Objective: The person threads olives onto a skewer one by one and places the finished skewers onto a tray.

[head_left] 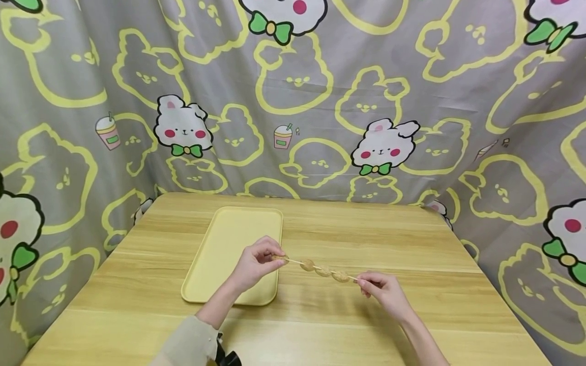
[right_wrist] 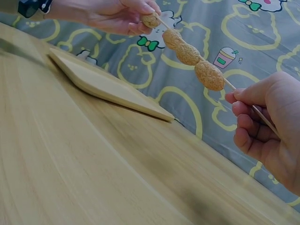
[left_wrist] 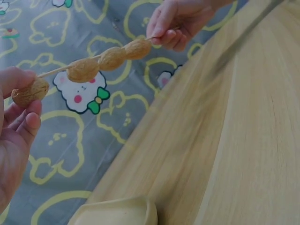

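Observation:
Between the two hands, above the table, runs a thin wooden skewer (right_wrist: 228, 84). Three brown, wrinkled, rounded food balls (right_wrist: 209, 75) are threaded on it, pressed close together nearer the right hand. My left hand (head_left: 254, 263) pinches another brown ball (left_wrist: 30, 92) between thumb and fingers at the skewer's far end, where the stick's tip meets the ball. A stretch of bare stick separates that ball from the three. My right hand (head_left: 384, 295) grips the opposite end of the skewer between thumb and curled fingers, with the stick's tail lying along the palm in the right wrist view.
A pale yellow rectangular tray (head_left: 229, 223) lies on the wooden table (head_left: 366, 229), partly behind and below the left hand. Behind the table hangs a grey curtain (head_left: 311, 122) with cartoon prints. A dark band with a device (head_left: 226, 356) is on the left wrist.

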